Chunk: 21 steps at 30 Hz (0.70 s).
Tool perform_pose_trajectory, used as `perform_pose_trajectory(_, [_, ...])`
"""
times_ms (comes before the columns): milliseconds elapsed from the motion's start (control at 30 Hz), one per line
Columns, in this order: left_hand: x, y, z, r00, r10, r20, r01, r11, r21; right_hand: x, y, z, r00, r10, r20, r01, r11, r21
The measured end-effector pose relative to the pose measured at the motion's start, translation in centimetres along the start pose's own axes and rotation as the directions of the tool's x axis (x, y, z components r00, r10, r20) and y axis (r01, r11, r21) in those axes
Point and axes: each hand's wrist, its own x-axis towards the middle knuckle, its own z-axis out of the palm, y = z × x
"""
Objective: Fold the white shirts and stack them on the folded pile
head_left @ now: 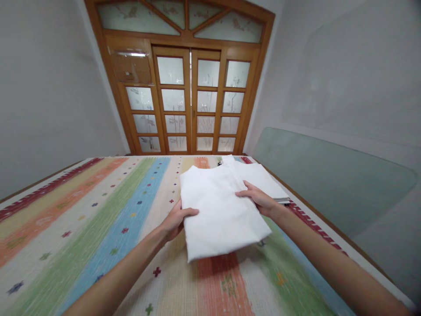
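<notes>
A folded white cloth is held just above a surface covered by a striped, multicoloured mat. My left hand grips the cloth's left edge, thumb on top and fingers hidden underneath. My right hand grips its right edge the same way, thumb across the top. Behind the held cloth lies a small stack of folded white cloths near the mat's right edge.
A wooden double door with frosted glass panes stands behind the covered surface. Grey walls close in on both sides. A large sheet of glass leans against the right wall. The mat's wide left part carries only its pattern.
</notes>
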Motion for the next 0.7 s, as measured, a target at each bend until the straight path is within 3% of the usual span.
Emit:
perform_pose_trajectory(200, [7.0,1.6,5.4,0.987,0.114,0.115,-0.111,0.993,-0.038,2.6,-3.6,-6.3,0.993,-0.055,-0.108,0.047,0.996,-0.076])
perform_pose_trajectory(433, [14.3,3.0,11.3,0.977,0.178,0.121,-0.177,0.984,-0.018,6.6,-6.6,-13.1,0.938,-0.176,-0.3,0.146,0.982,-0.121])
perform_pose_trajectory(600, [18.2,3.2,14.4,0.964,0.208,0.163,-0.212,0.977,0.004,8.4,-7.9,-17.2,0.883,-0.267,-0.386,0.209,0.96,-0.187])
perform_pose_trajectory(700, [20.2,2.3,15.3,0.965,0.201,0.167,-0.214,0.975,0.063,9.3,-7.3,-19.4,0.869,-0.27,-0.415,0.197,0.958,-0.21])
